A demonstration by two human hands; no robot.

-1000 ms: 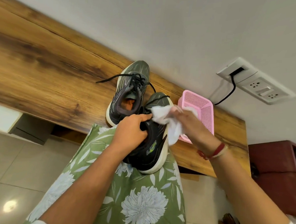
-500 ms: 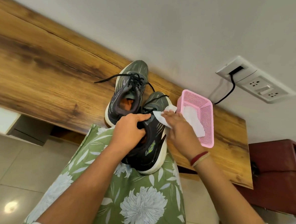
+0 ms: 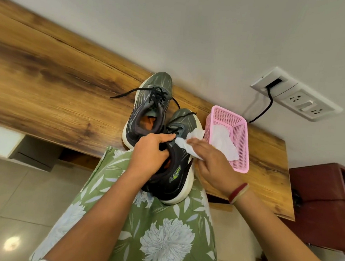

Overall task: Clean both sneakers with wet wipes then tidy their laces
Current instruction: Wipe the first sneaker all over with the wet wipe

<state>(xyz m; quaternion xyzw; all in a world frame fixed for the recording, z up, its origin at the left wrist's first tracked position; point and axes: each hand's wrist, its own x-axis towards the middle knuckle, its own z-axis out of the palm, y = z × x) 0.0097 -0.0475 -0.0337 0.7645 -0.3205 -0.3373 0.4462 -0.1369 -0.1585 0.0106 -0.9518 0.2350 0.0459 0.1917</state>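
Two dark grey sneakers with white soles are in front of me. The far sneaker point(image 3: 148, 108) lies on the wooden table point(image 3: 54, 95) with its black laces loose. The near sneaker point(image 3: 175, 175) rests partly on my lap, its toe towards the table. My left hand point(image 3: 152, 155) grips its collar, fingers curled into the opening. My right hand point(image 3: 212, 163) presses a white wet wipe point(image 3: 189, 143) against the sneaker's side with flat fingers.
A pink mesh basket point(image 3: 239, 138) with another white wipe point(image 3: 223, 145) inside stands on the table right of the sneakers. A wall socket panel point(image 3: 297, 95) with a black cord hangs behind it. A dark red cabinet point(image 3: 321, 200) is at the right, tiled floor below.
My right hand has come down from a raised position and lowered the wipe onto the near sneaker's side. My left hand keeps its grip on the sneaker.
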